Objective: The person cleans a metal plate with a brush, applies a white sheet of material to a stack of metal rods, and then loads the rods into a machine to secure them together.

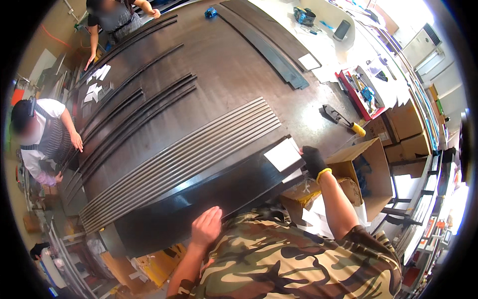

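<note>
From here I see the dark panel along the surface's near side, a white sheet already on its right end; bare rods lie lined up beyond. My left hand, fingers together, is at the panel's edge; whether it or my gloved right hand grips, I cannot tell.

A workshop: one broad table bears a row of metallic tubes and a long dark panel, with a yellow-handled tool, a red-sided toolbox, stacked cardboard boxes and two aproned co-workers around.
</note>
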